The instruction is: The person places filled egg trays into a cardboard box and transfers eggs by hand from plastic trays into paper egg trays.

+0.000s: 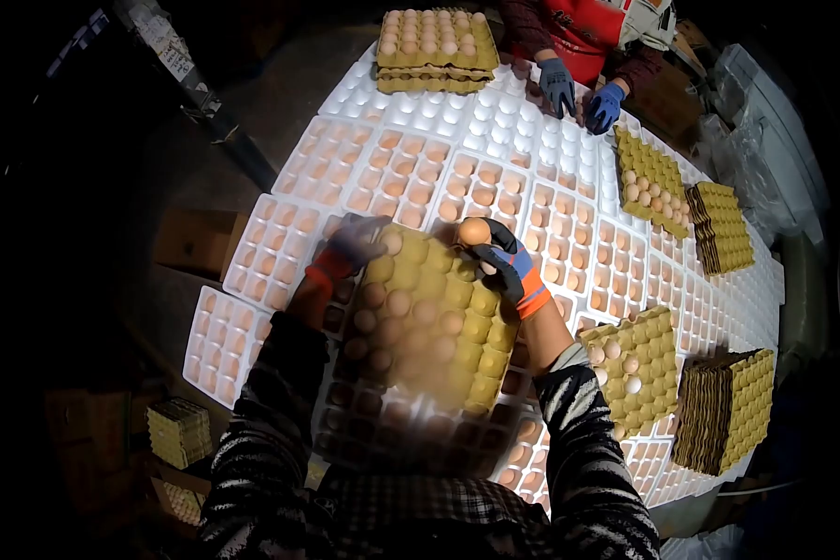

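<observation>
My right hand (511, 268), in a grey-blue glove with an orange cuff, is closed on a brown egg (474, 231) above the far right corner of a yellowish pulp egg tray (483, 347). A paler egg (487, 268) shows just under its fingers. At the tray's far left corner is my left hand (353, 246), gloved too, its fingers smeared by motion; what it holds, if anything, cannot be made out. Several eggs (399, 302) sit in the tray's left and middle cups. A blur covers part of the tray's near side.
White egg trays (394, 173), many filled with eggs, cover the table. Pulp trays stand in a pile with eggs (436, 42) at the back and a tall stack (723, 411) at right. Across the table, another person's gloved hands (557, 87) reach over the white trays.
</observation>
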{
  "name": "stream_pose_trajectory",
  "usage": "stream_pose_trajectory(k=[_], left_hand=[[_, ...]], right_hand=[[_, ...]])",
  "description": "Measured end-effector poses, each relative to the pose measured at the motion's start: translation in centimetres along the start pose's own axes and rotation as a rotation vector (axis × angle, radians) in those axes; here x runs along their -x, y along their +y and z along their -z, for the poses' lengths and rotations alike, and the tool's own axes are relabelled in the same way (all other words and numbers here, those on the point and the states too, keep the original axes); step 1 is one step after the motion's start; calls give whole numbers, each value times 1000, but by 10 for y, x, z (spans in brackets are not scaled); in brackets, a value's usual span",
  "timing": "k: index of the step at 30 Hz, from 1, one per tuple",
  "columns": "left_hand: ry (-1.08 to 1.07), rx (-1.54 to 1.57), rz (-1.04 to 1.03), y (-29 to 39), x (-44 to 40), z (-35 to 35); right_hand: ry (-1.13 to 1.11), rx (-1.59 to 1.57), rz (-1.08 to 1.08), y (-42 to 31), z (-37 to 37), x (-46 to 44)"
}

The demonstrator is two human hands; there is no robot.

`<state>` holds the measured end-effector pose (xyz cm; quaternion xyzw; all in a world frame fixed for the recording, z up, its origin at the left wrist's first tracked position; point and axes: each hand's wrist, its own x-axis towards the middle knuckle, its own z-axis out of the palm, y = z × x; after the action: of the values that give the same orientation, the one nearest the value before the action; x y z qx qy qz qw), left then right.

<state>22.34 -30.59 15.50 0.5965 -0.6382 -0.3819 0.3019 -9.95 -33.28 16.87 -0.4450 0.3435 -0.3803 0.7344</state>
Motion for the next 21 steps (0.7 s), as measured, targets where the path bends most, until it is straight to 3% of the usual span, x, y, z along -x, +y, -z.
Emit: stream_pose_trajectory(k=[3,7,8,10,11,13,14,15,17,19,21], left_hand=[[-86,-397,-134,-8,-18,-6],[105,-268,-189,-25,-4,-1],[43,46,0,-29,12,10],[-61,381,170,-22,39,18],[-103,250,96,-15,46,18],[-170,-162,-112,3,61,20],[-198,-448,-240,6,65,18],[-195,-464,-183,-2,68,11],[-184,-497,-67,-20,66,-2],[-179,-577,-188,11,62,5],[-173,-514,-276,25,58,10]], right_hand=[[-18,-79,45,2,-2,2],[63,-86,8,-16,21,-6],[122,-68,2,-20,32,-11],[205,9,128,-15,63,-40],[320,39,46,-43,57,-45],[448,295,86,-36,106,-99],[521,601,237,-33,123,-125],[588,906,388,-33,134,-144],[681,1257,222,-47,119,-168],[589,1562,-82,-62,100,-182],[571,1576,-28,-55,110,-203]])
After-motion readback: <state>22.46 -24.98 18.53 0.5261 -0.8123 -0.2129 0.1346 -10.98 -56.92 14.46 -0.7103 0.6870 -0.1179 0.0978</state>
